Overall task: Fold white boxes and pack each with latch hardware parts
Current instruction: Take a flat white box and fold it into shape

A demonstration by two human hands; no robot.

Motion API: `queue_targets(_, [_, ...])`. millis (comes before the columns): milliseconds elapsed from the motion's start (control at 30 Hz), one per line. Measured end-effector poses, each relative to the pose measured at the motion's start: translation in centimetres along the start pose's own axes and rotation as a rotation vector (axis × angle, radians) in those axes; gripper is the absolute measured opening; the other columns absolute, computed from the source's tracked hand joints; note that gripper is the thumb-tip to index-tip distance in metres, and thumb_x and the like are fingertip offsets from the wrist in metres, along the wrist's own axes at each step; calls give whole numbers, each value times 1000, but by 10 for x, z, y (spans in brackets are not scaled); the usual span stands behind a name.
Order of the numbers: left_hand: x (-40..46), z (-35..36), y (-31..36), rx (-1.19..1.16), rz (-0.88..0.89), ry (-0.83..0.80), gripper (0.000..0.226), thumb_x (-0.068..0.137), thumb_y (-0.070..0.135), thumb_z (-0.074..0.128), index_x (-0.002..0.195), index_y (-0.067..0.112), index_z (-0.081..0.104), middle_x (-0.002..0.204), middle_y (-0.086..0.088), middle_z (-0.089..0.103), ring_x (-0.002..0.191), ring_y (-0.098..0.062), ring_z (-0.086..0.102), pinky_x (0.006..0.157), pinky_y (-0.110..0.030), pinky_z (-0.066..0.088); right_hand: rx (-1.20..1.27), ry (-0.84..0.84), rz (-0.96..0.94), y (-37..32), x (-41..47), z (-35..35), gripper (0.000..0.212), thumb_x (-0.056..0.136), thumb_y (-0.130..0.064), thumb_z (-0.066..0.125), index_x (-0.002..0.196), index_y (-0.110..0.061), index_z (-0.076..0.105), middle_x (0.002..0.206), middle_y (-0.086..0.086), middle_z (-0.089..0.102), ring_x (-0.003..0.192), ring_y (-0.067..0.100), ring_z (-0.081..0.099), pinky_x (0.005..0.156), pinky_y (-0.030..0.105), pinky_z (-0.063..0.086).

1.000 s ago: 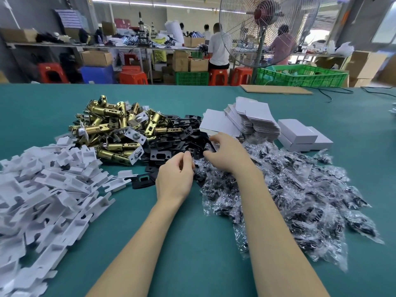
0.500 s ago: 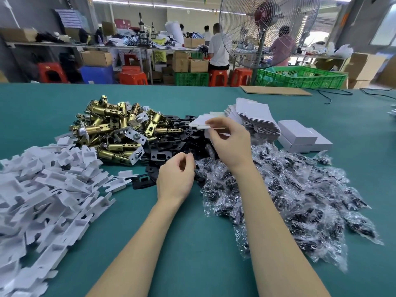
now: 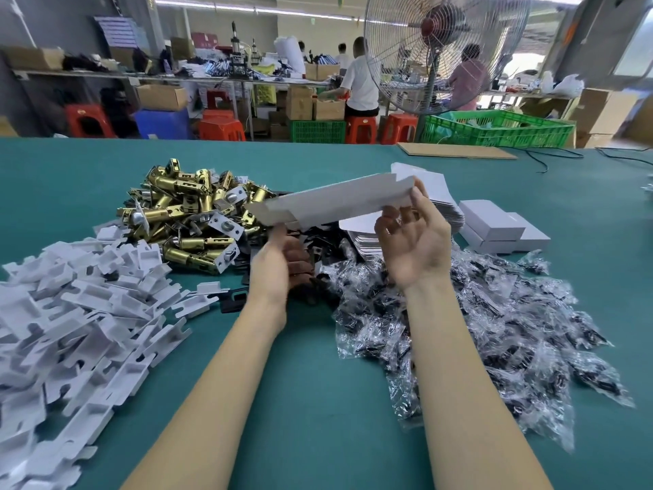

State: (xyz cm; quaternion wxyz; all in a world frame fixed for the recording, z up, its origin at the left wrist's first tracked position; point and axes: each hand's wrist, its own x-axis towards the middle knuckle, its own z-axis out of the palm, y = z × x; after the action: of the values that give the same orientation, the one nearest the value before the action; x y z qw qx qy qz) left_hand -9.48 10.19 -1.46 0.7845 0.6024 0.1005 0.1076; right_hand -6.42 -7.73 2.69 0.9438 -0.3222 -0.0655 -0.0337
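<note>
Green table (image 3: 318,401), both hands (image 3: 353,256) at flat box's (image 3: 335,203) ends.

White box blank (image 3: 339,203), flat & unfolded, is held up tilted above the table, w/ brass latches (image 3: 190,213) heaped behind-left. Stack of flat blanks (image 3: 438,196) & two folded boxes (image 3: 494,226) lie right; bagged parts (image 3: 494,320) are piled near-right, white inserts (image 3: 70,313) left.

No readable text.
Blank white box (image 3: 339,199), no print on it; sheet on the back wall (image 3: 116,31) too blurred to read; cartons (image 3: 160,97) and crates (image 3: 494,130) show no legible marks.
</note>
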Motion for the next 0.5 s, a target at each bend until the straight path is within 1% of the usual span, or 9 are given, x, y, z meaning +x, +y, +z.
queue_targets(67, [2, -12, 11, -308, -207, -152, 60, 102, 65, 40, 109, 11, 65, 101, -2, 75, 82, -17, 75, 66, -29, 60, 66, 29, 49, 1, 0, -5, 50, 94, -21, 63, 143, -15, 56, 102, 3, 64, 78, 13, 58, 64, 20, 48])
queue_targets(100, [3, -21, 14, -414, -278, -229, 68, 99, 70, 40, 120, 8, 62, 115, -9, 74, 95, -24, 76, 71, -34, 61, 107, 39, 73, 1, 0, -7, 57, 93, -22, 64, 148, -14, 53, 100, 3, 64, 76, 13, 57, 65, 20, 47])
queue_targets(167, [4, -35, 18, -500, -354, -405, 84, 95, 77, 40, 139, 7, 55, 134, -19, 66, 116, -35, 69, 84, -42, 61, 186, 26, 121, 3, 0, -11, 49, 96, -22, 63, 143, -12, 58, 97, 5, 65, 74, 11, 53, 67, 18, 45])
queue_targets(233, [2, -44, 21, -438, -368, -585, 93, 91, 83, 38, 146, 10, 55, 144, -22, 58, 128, -38, 61, 97, -48, 57, 179, 6, 172, 4, -1, -13, 37, 98, -22, 61, 132, -9, 65, 94, 5, 65, 73, 10, 50, 71, 17, 42])
queue_targets(267, [1, -46, 22, -391, -363, -660, 94, 89, 85, 40, 145, 11, 58, 148, -23, 55, 129, -39, 59, 100, -50, 56, 123, 4, 194, 5, -2, -12, 39, 96, -22, 63, 133, -9, 64, 90, 4, 64, 71, 9, 49, 71, 17, 40])
queue_targets(333, [-2, -48, 24, -296, -355, -770, 96, 83, 85, 49, 144, 12, 59, 151, -24, 50, 131, -42, 56, 102, -53, 54, -33, 19, 228, 8, -1, -8, 46, 94, -23, 65, 138, -10, 60, 82, 1, 61, 64, 8, 47, 64, 16, 39])
queue_targets(400, [-6, -46, 26, -174, -338, -845, 101, 75, 83, 63, 148, 13, 55, 151, -24, 50, 134, -43, 52, 107, -54, 50, -165, 36, 242, 11, -1, -1, 36, 97, -25, 63, 129, -11, 62, 80, 0, 57, 61, 8, 46, 56, 17, 40])
queue_targets(467, [-10, -42, 26, -22, -306, -880, 113, 66, 80, 75, 152, 13, 47, 148, -22, 54, 136, -39, 53, 111, -51, 48, -293, 63, 252, 16, -1, 6, 23, 99, -27, 61, 116, -13, 65, 84, 1, 58, 67, 11, 48, 61, 21, 44])
queue_targets(500, [-12, -41, 26, 43, -301, -875, 118, 60, 79, 80, 151, 12, 44, 146, -21, 57, 135, -38, 55, 111, -50, 48, -353, 72, 252, 19, -1, 9, 22, 100, -28, 60, 114, -12, 66, 86, 2, 59, 70, 13, 49, 65, 23, 45])
